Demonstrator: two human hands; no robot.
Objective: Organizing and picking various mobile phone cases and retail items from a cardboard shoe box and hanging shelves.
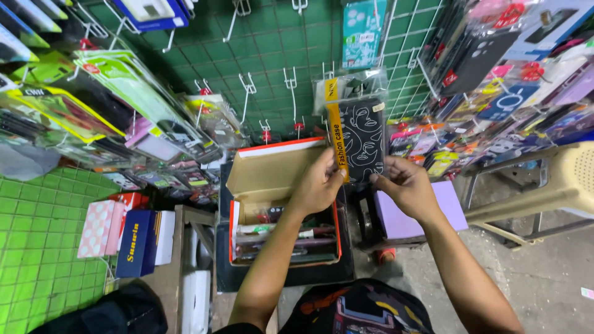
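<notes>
While both hands pinch the packaged black phone case (362, 141) — left hand (318, 184) closed on its lower edge, right hand (405, 185) gripping its bottom corner — it hangs just above the open cardboard box (272, 170); steady, even grip keeps the sleeve uncreased.

Below me sits an open cardboard box (272, 170) with an orange rim, packed with what look like more packaged items, though they are too jumbled to tell. A lilac box (448, 207) lies just to its right. On my left, a dark blue box (136, 242) stands beside a pink patterned one (99, 227). Green wire mesh (266, 55) carries empty hooks and hanging packets. A beige plastic chair (557, 182) stands at the right.
</notes>
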